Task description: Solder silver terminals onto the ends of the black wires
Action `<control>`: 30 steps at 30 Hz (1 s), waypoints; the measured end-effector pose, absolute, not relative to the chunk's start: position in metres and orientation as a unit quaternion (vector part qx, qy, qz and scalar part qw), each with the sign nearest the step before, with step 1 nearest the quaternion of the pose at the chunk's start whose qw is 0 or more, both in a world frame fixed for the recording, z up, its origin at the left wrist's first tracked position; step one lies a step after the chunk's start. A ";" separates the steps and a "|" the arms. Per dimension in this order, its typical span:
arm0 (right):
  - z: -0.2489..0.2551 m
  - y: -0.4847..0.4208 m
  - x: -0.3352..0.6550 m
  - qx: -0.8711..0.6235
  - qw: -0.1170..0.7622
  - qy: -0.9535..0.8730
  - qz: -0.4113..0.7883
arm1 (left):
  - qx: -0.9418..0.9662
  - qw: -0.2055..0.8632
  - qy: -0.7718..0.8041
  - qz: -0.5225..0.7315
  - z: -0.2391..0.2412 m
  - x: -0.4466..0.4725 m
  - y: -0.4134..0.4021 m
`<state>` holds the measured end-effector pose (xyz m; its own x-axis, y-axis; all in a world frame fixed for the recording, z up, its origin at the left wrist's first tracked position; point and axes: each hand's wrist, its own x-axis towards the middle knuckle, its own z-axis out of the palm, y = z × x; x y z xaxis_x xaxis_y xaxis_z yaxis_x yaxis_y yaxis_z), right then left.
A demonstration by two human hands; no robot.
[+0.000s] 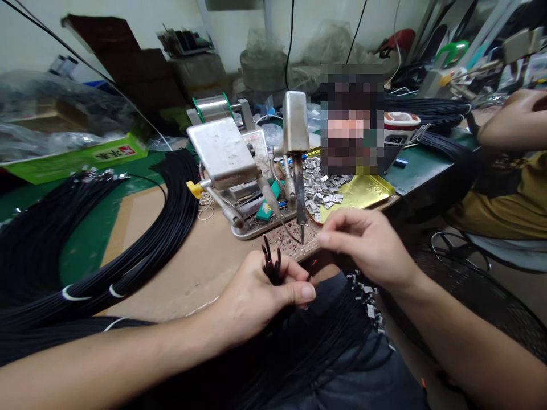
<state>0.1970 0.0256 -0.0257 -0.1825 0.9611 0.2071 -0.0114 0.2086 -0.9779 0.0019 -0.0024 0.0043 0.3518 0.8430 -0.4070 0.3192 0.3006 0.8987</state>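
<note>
Left hand (pixel 256 290): wrapped around red-tipped cables (pixel 269 266)
Right hand (pixel 371 246): raised beside the iron (pixel 300 193), fingers curled; whether anything is pinched cannot be told
Cables: held ends up, near the iron, by the bench (pixel 89 238)

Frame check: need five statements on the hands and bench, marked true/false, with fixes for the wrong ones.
1. The left hand holds black wires. True.
2. The right hand grips the soldering iron. False: the hand is apart from it.
3. The spool has green rims. True.
4. The small metal pieces lie in a blue tray. False: the tray is yellow.
5. White ties go round the black cable bundles at the left. True.
</note>
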 end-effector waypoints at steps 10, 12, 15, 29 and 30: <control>-0.050 0.104 0.202 -0.566 0.402 -0.717 0.055 | 0.557 0.621 0.512 0.204 0.005 0.002 -0.003; -0.050 0.107 0.199 -0.566 0.381 -0.729 0.054 | 0.562 0.617 0.512 0.203 0.004 0.002 -0.004; -0.049 0.105 0.199 -0.553 0.378 -0.740 0.058 | 0.568 0.617 0.506 0.202 0.002 0.002 -0.004; -0.027 0.010 0.195 -0.425 0.489 -0.510 0.566 | 0.492 0.631 0.523 0.293 0.000 -0.001 0.000; -0.028 0.008 0.194 -0.417 0.480 -0.499 0.589 | 0.486 0.629 0.525 0.303 0.000 -0.001 0.000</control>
<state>0.1943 0.0080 -0.0276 -0.1923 0.9813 -0.0115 -0.1488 -0.0407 -0.9880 -0.0012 -0.0003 -0.0002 0.2647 0.8921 -0.3662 0.1292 0.3435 0.9302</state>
